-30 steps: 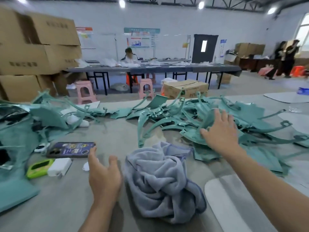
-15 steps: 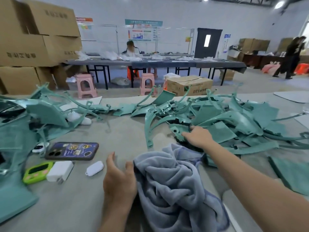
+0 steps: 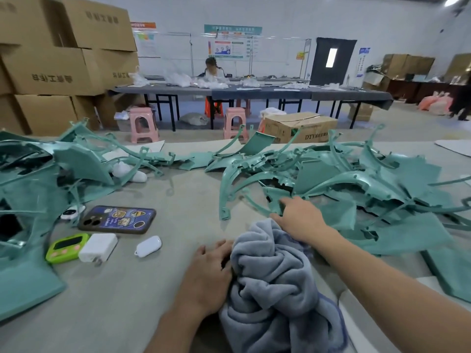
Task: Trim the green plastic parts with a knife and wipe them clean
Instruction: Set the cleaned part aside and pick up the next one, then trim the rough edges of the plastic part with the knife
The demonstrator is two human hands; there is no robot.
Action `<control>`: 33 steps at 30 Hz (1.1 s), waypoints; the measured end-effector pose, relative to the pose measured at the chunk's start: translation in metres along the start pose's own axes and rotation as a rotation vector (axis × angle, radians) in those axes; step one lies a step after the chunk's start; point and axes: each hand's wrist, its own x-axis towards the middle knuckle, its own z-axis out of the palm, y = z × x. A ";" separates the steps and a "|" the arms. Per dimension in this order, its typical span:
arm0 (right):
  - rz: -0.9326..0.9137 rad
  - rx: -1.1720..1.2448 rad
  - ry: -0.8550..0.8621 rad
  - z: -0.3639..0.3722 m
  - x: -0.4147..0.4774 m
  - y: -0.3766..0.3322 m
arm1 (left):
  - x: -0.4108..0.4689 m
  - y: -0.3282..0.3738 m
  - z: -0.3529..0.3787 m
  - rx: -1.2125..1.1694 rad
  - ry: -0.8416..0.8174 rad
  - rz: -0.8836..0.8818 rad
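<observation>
The right hand (image 3: 298, 220) pinches a green plastic part (image 3: 274, 196) at the near edge of the pile (image 3: 356, 179), likely to pull it free, while the left hand (image 3: 211, 271) rests flat and loose against the gray towel (image 3: 275, 289) by the tabletop's (image 3: 178, 194) near edge.

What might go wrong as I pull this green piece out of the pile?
The green piece your right hand grips looks interlocked with the pile; tugging may drag others along or snap thin ribs. Its jagged edges could nick bare skin. Sliding parts might hit the phone.
</observation>
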 end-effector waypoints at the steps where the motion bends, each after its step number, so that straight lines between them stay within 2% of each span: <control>1: -0.010 -0.047 -0.022 0.000 0.003 -0.001 | 0.001 -0.002 0.001 0.007 -0.010 0.001; 7: -0.132 -0.237 -0.181 -0.028 0.027 0.007 | 0.003 -0.005 -0.002 0.004 -0.044 -0.012; 12: -0.037 -0.294 -0.488 -0.043 0.033 0.019 | 0.004 -0.007 -0.001 -0.043 -0.021 -0.037; 14: -0.064 -0.302 -0.415 -0.030 0.032 0.019 | 0.004 -0.007 -0.001 -0.047 -0.017 -0.042; 18: -0.129 -0.243 -0.079 -0.005 0.027 0.022 | 0.002 -0.005 -0.002 -0.081 -0.002 -0.045; 21: -0.122 -0.286 0.061 -0.008 0.030 0.031 | 0.000 -0.005 -0.003 -0.108 0.011 -0.044; 25: -0.040 -0.089 0.085 -0.044 0.043 0.044 | 0.000 -0.007 -0.003 -0.108 0.003 -0.058; 33: 0.087 -0.030 0.116 -0.088 0.017 0.071 | 0.004 -0.012 0.002 -0.021 -0.029 -0.018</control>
